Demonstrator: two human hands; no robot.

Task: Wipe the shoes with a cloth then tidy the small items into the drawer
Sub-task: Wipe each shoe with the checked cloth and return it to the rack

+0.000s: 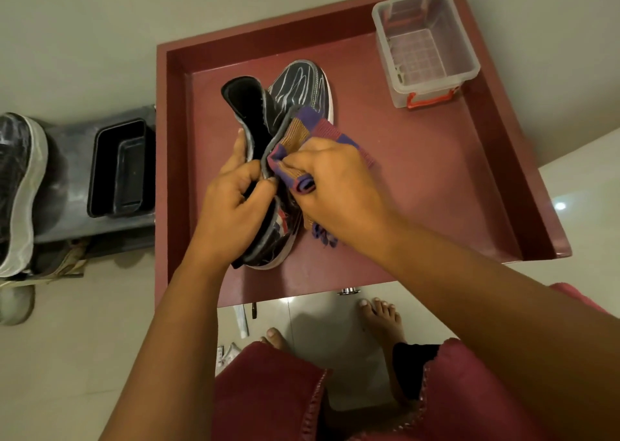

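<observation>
A black shoe (298, 88) with white streaks and a white sole lies in the open maroon drawer (436, 185). My left hand (235, 199) grips its collar by the opening, fingers curled inside. My right hand (335, 185) holds a purple, orange and red checked cloth (302, 128) bunched against the shoe's upper. The second shoe (20, 185) rests sole-side out at the far left on a grey stand.
A clear plastic box (426, 48) with a red latch stands in the drawer's far right corner. Black trays (120, 169) sit on the grey stand to the left. My bare feet (382, 316) are on the tiled floor below the drawer's front edge, near a few small items (241, 323).
</observation>
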